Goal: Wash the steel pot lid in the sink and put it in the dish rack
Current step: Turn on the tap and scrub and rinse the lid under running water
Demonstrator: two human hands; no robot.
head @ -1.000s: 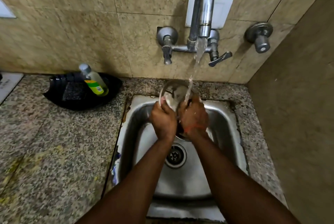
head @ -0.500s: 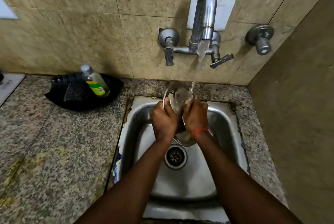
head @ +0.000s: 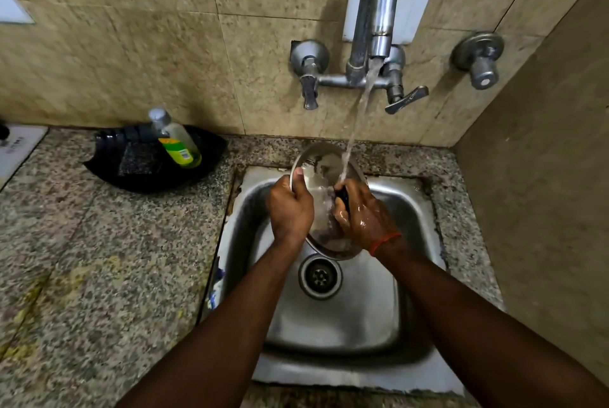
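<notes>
Steel pot lid (head: 324,173) held tilted over the back half of the sink (head: 333,315), above the drain (head: 319,276), its near edge low and its far rim raised toward the wall. Inner surface wet and streaked white; whether that is soap or glare cannot be told.

Left hand (head: 290,208) closed on the lid's left rim, thumb lying over the edge onto the inner face, remaining fingers hidden behind the steel. Right hand (head: 361,214) wet, fingers curled against the lid's right side and wrapped around a small dark object (head: 342,196), possibly the lid's knob; identity unclear. Orange thread band (head: 384,242) on the right wrist.

Water stream (head: 357,117) falls from the tap spout (head: 377,12) and lands on the lid just at the right hand's fingertips. Wall mixer has two handles, left (head: 309,91) pointing down, right (head: 407,99) turned outward. Separate valve (head: 481,58) on the tiles further right.

Granite counter (head: 82,259) to the left of the sink carries a black tray (head: 141,170) against the wall; a bottle with a green-yellow label (head: 176,140) leans in it, beside a dark scrub pad (head: 141,158). Yellowish stains on the counter's near-left area.
</notes>
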